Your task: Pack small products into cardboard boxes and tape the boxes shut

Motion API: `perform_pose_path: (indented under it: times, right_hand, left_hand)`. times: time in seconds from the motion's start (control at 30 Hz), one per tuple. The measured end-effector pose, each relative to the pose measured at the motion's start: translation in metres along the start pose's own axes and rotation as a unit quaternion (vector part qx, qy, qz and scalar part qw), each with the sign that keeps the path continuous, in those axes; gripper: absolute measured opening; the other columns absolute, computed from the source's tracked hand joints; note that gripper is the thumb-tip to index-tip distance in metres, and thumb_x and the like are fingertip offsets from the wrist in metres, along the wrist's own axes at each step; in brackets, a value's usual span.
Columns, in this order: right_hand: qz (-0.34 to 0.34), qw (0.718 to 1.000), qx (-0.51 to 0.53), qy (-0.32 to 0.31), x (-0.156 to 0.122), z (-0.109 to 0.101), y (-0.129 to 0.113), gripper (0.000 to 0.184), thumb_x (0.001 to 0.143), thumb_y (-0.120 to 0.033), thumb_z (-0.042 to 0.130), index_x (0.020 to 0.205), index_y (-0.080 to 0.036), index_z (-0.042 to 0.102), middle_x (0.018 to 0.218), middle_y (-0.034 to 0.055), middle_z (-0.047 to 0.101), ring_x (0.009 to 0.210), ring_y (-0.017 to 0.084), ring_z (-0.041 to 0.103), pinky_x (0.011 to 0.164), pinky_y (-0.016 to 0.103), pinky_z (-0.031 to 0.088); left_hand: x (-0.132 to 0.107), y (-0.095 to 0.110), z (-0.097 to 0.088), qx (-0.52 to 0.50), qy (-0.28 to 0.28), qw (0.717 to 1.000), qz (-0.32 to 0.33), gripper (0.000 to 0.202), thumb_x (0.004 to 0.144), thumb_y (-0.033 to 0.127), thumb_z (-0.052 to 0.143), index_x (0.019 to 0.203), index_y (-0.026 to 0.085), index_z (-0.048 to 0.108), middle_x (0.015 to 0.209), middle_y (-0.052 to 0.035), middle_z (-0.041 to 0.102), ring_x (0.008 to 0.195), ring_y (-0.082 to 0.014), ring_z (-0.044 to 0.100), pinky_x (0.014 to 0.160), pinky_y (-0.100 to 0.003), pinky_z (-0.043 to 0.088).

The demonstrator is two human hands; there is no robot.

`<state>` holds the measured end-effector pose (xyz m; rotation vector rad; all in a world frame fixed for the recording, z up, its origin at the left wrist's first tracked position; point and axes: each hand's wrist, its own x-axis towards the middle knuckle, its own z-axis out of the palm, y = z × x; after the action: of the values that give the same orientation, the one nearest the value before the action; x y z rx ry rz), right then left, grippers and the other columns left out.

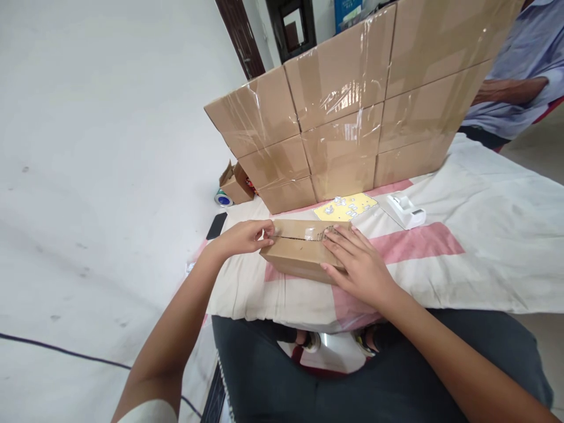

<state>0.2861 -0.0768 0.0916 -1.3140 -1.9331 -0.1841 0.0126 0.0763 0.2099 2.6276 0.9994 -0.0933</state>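
A small closed cardboard box (304,258) lies on the cloth-covered table in front of me. A seam runs along its top, with a shiny strip of clear tape (311,234) over part of it. My left hand (247,237) is at the box's left end, thumb and fingers pinched at the seam on what looks like the end of the tape. My right hand (355,258) rests flat on the right part of the top, fingers spread and thumb on the near side. Dark printing under its fingertips is partly covered.
A wall of taped cardboard boxes (343,111) stands behind. A white tape dispenser (405,210) and yellow patterned sheet (346,207) lie right of the box. At the left are a tape roll (224,198), small open carton (238,183) and black phone-like object (217,226). A person (524,82) sits far right.
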Motion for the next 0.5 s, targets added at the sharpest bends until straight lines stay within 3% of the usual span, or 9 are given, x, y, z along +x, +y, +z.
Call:
perform_pose_path:
  times: [0.17,0.3,0.4,0.5]
  right_hand:
    - [-0.004,1.000,0.000,0.000,0.000,0.000,0.000,0.043,0.101,-0.039,0.055,0.134,-0.014,0.069,0.144,0.0134,0.066,0.141,0.037,0.054,0.120,0.063,0.042]
    - [-0.003,1.000,-0.001,-0.001,-0.001,0.001,-0.001,0.042,0.102,-0.039,0.055,0.133,-0.015,0.069,0.143,0.0124,0.066,0.141,0.036,0.054,0.121,0.063,0.040]
    - [-0.003,1.000,-0.003,0.000,-0.001,0.001,-0.001,0.042,0.102,-0.040,0.055,0.132,-0.015,0.069,0.144,0.0116,0.066,0.142,0.036,0.054,0.122,0.062,0.040]
    - [-0.002,1.000,-0.007,0.000,-0.001,0.001,-0.001,0.042,0.102,-0.040,0.054,0.132,-0.014,0.070,0.145,0.0114,0.065,0.142,0.036,0.054,0.122,0.062,0.039]
  left_hand:
    - [0.002,0.001,-0.003,0.035,-0.020,0.999,-0.009,0.016,0.092,0.039,0.060,0.099,0.025,0.060,0.092,0.0003,0.067,0.080,-0.0183,0.059,0.069,-0.029,0.036]
    - [0.000,0.001,0.001,0.029,-0.034,0.998,-0.048,0.029,0.096,0.042,0.055,0.122,0.030,0.059,0.089,0.0011,0.065,0.074,-0.0173,0.058,0.067,-0.029,0.036]
    - [-0.001,-0.005,0.010,-0.060,-0.018,0.996,-0.070,0.046,0.095,0.045,0.058,0.138,0.031,0.050,0.081,0.0026,0.058,0.070,-0.0172,0.054,0.066,-0.029,0.036]
    - [0.001,-0.015,0.024,-0.192,0.017,0.977,-0.087,0.052,0.092,0.047,0.062,0.138,0.027,0.049,0.073,0.0046,0.049,0.070,-0.0166,0.049,0.067,-0.029,0.036]
